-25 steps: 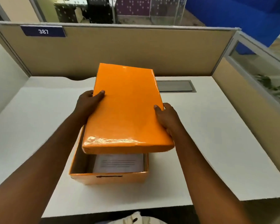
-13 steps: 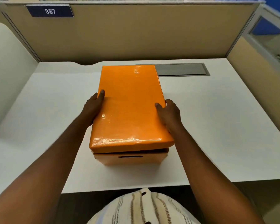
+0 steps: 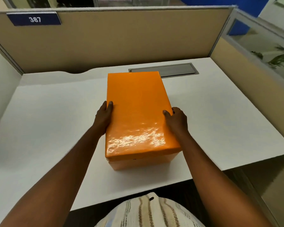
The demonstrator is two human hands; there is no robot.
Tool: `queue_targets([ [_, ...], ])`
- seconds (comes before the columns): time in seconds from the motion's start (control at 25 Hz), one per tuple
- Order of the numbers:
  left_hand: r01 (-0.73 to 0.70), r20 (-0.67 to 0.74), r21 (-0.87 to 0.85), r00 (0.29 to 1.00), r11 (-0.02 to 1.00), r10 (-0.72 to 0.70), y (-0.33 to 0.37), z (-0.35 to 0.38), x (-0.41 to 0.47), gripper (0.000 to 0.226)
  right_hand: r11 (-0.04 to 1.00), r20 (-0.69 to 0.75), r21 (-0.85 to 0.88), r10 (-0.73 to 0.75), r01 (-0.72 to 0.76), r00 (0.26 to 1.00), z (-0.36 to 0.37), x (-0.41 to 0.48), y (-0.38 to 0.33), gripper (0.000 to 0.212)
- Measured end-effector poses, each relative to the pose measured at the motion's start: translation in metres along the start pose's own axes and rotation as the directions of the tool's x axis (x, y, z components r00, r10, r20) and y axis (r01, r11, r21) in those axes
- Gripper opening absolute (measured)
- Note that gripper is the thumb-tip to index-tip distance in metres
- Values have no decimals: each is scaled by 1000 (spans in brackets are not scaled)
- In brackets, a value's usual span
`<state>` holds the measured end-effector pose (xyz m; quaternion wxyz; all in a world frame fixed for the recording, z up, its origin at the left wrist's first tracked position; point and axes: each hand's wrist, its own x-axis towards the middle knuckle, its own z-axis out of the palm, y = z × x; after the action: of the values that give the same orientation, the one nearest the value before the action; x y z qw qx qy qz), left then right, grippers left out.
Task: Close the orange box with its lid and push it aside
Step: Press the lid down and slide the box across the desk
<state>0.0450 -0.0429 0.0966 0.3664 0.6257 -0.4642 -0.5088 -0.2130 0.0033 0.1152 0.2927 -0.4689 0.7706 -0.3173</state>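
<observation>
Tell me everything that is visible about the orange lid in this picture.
The orange lid is a glossy rectangle, apparently wrapped in shiny film that reflects light near its front edge. It lies flat on the orange box, covering it, with its rim overhanging the front wall. Its long sides run away from the person. The left hand grips its left edge and the right hand its right edge, thumbs on top. It sits mid-desk.

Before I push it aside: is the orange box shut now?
Shut. The lid sits flat over the orange box, no opening visible.
</observation>
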Motion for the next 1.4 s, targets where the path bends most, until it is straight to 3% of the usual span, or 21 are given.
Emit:
queue_targets([
  [0.68,2,-30,56,1000,998,-1,-3,4,19,56,986,31,-163,-24,28,999,10,18,1,43],
  [0.96,-84,-146,178,983,980,111,-16,12,12,50,977,26,-214,6,-1,1000,18,16,11,47],
  [1.2,-130,-226,188,959,974,172,-18,13,10,37,982,5,-185,-30,30,1000,22,14,17,48],
  [1.4,-162,-240,219,947,962,214,-22,12,11,35,995,-26,-3,-102,102,994,21,14,26,39],
])
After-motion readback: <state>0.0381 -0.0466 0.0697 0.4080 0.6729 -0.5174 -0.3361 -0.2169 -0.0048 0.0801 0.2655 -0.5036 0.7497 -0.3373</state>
